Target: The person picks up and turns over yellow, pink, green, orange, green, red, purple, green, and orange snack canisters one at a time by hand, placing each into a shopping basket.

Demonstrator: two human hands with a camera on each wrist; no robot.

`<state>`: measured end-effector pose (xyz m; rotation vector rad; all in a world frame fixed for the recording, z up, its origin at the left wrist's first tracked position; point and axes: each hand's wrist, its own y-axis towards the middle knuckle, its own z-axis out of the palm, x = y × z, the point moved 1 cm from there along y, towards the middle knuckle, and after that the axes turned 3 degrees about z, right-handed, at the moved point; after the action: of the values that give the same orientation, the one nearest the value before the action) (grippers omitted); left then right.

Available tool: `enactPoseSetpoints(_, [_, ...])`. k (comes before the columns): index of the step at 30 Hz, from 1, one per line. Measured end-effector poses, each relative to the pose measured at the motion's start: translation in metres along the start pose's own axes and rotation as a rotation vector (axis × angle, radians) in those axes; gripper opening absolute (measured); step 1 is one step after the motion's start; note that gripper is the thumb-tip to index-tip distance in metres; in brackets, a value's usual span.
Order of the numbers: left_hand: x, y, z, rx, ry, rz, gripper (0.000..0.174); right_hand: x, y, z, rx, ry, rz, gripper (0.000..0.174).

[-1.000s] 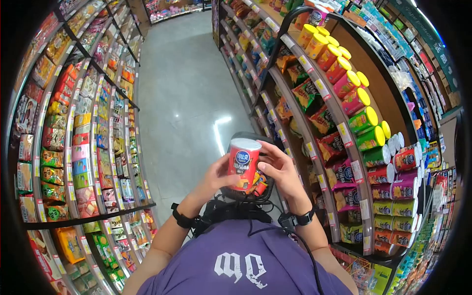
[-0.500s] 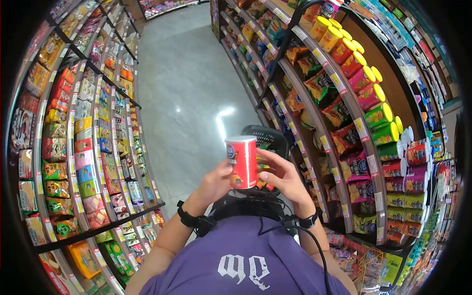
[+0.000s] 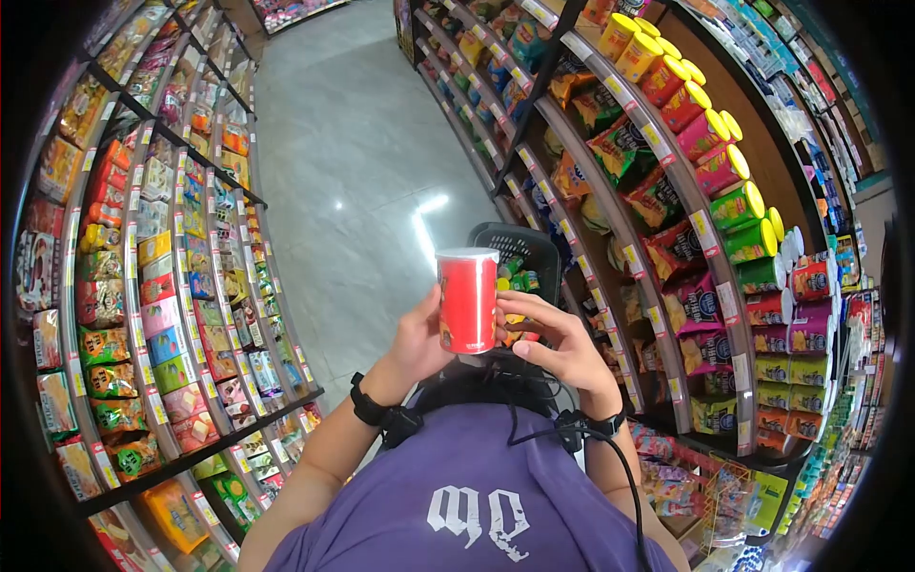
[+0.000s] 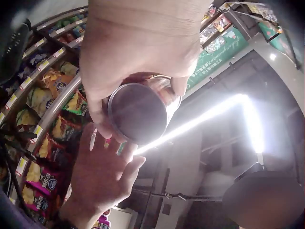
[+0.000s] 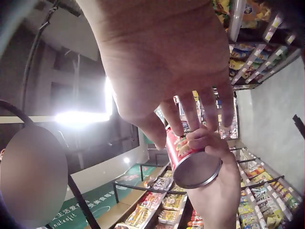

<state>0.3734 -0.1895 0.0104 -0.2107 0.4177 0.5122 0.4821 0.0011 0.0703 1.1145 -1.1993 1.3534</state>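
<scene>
In the head view a red chip canister (image 3: 468, 303) with a pale lid stands upright before the chest, a mostly plain red side facing up the view. My left hand (image 3: 416, 338) grips it from the left. Seen from below in the left wrist view, the canister's round metal base (image 4: 138, 114) sits between left thumb and fingers. My right hand (image 3: 562, 345) is beside the can's right side, fingers extended and fingertips close to it. The right wrist view shows this right hand (image 5: 164, 62) spread out, with the left hand (image 5: 214, 179) round the can (image 5: 177, 147).
A dark shopping basket (image 3: 539, 255) with colourful packs is behind the canister, partly hidden. Shelves of snack packs (image 3: 108, 381) line the left. On the right are chip bags (image 3: 675, 250) and rows of canisters (image 3: 737, 214). A grey aisle floor (image 3: 353, 124) runs between.
The canister has been turned in the left hand, so its front label has swung left out of sight. The right hand's fingers stay extended beside it. More of the basket now shows.
</scene>
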Motion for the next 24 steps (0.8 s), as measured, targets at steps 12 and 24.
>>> enactPoseSetpoints(12, [0.001,0.017,0.01,-0.003,-0.03,0.027,0.07,0.003,0.001,-0.021,0.044,-0.036,-0.025,0.052])
enactPoseSetpoints(24, [0.027,0.052,0.029,0.095,-0.037,0.0,0.065,0.007,-0.016,-0.064,0.003,-0.04,-0.029,0.054])
